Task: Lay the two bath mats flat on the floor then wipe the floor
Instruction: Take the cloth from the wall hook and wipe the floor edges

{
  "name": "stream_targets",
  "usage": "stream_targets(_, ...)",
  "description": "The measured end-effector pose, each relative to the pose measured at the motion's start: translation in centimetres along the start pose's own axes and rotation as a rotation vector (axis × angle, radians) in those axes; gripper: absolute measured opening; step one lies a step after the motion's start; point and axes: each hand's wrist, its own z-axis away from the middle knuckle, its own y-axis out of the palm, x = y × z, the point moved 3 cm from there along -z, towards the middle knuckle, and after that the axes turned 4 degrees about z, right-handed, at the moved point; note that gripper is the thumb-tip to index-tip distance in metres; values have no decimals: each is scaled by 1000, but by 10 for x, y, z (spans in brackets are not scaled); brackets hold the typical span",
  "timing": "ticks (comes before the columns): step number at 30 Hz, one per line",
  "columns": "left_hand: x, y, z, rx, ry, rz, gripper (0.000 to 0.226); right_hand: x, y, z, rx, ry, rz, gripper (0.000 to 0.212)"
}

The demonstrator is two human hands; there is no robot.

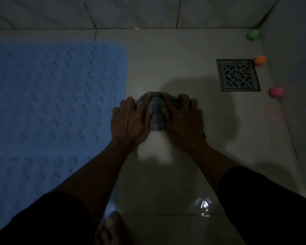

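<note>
**Wiping step: both hands on cloth**

Left hand [131,121] and right hand [182,119] press flat, fingers spread, on a bunched grey cloth [155,112] on the tiled floor [184,174], just right of the blue bath mat [51,103]. Judgement: keep even downward pressure, overlap strokes, work toward the drain [238,75].

Hidden: only one mat identifiable; its left edge is cut off. Dim light obscures floor wetness.

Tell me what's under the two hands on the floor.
A bunched grey cloth lies under the left hand and right hand, pressed onto the tiled floor. Its sides are covered.
</note>
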Motion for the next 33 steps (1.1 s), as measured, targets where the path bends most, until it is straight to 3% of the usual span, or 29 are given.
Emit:
stream_targets(18,-15,-18,141,80,-153,-62,58,20,1,122,88,-58,-47,52)
stream_targets(33,-18,-22,244,40,-108,-40,58,35,0,229,-32,-46,40,49)
